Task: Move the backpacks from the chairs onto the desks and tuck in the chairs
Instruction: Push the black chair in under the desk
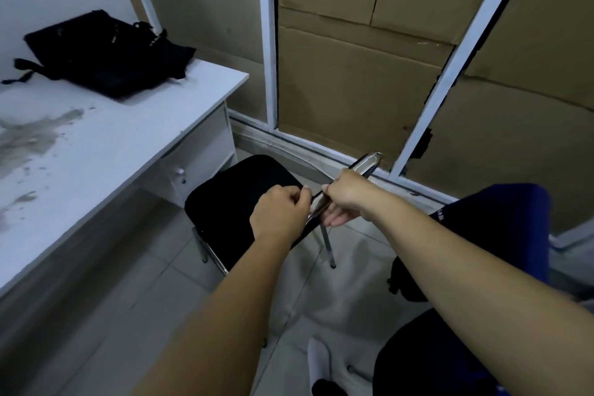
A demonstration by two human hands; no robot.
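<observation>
Right, I've got both hands on the chair's backrest (350,183), left hand (279,215) and right hand (345,194) curled round its top edge almost touching each other, because that's the handle for steering the chair (244,199) in. Its black seat sits just ahead of my left hand, bare, pointing at the gap under the desk (128,138). Well up and left of my hands the black backpack (106,55) lies flat on the desktop. By my right forearm a blue backpack (501,228), I think, waits on another chair.

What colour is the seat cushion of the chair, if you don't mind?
Black seat cushion, clearest in the head view.
</observation>
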